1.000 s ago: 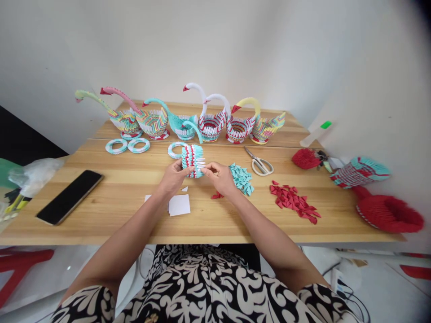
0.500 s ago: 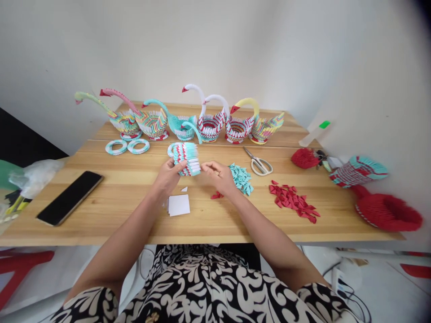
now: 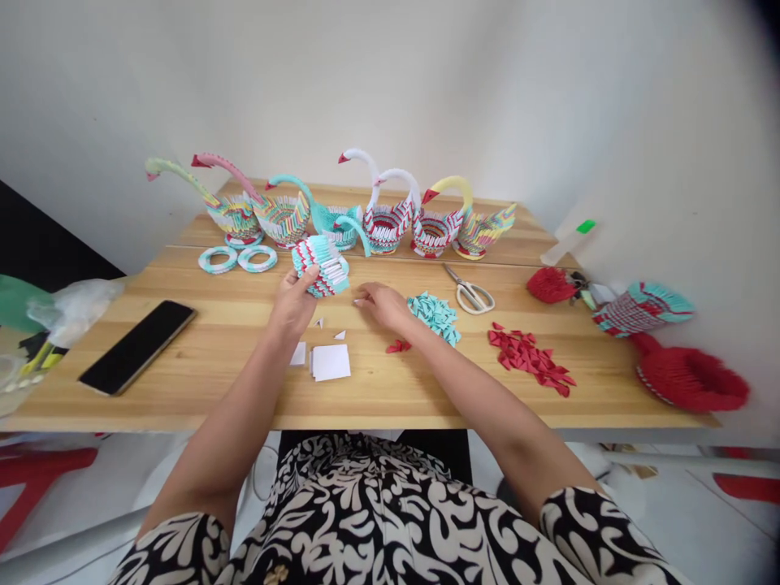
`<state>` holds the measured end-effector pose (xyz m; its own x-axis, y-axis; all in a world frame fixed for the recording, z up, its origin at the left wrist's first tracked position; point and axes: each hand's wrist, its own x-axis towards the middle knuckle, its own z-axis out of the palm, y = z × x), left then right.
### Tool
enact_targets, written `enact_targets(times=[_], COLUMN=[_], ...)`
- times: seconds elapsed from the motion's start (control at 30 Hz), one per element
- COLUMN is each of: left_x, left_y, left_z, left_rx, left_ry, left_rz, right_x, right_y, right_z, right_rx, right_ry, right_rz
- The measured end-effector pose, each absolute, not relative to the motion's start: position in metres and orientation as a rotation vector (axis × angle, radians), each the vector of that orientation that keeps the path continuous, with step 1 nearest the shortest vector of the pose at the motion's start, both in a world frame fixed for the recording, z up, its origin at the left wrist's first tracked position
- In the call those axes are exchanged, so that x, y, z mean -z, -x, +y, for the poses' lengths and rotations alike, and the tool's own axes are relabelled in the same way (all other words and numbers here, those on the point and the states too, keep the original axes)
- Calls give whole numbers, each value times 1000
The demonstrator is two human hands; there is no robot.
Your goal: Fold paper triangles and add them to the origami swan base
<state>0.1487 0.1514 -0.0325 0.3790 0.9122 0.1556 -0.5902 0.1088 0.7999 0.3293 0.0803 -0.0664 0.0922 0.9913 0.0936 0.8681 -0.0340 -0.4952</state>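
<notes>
My left hand (image 3: 293,301) holds a small teal, white and red folded-paper body (image 3: 321,264) lifted a little above the wooden table (image 3: 183,382). My right hand (image 3: 379,302) rests low on the table just right of it, fingers loosely curled, holding nothing that I can see. A pile of teal folded paper pieces (image 3: 435,314) lies right beside my right hand. Two loose white triangles (image 3: 340,334) and a stack of white paper squares (image 3: 330,361) lie in front of my hands. A few red pieces (image 3: 397,347) sit by my right wrist.
A row of paper swans (image 3: 341,213) lines the back of the table, with two teal rings (image 3: 237,259) at the left. Scissors (image 3: 470,292), a pile of red pieces (image 3: 527,355), red and teal paper models (image 3: 682,378), and a black phone (image 3: 137,346) also lie there.
My left hand has carried the paper body up and to the left, away from my right hand. My right hand let go of it and dropped to the table.
</notes>
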Motion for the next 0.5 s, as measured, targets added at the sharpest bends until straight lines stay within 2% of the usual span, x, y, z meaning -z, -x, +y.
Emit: enact_targets(times=[0.33, 0.5], left_x=[39, 38], left_y=[-146, -147], left_z=[147, 141], left_rx=[-969, -921], left_ry=[-909, -969], left_rz=[317, 313], right_x=[65, 44], right_y=[-334, -352], right_z=[70, 50], right_rx=[-390, -600], right_ry=[1880, 1511], right_rz=[-1864, -1363])
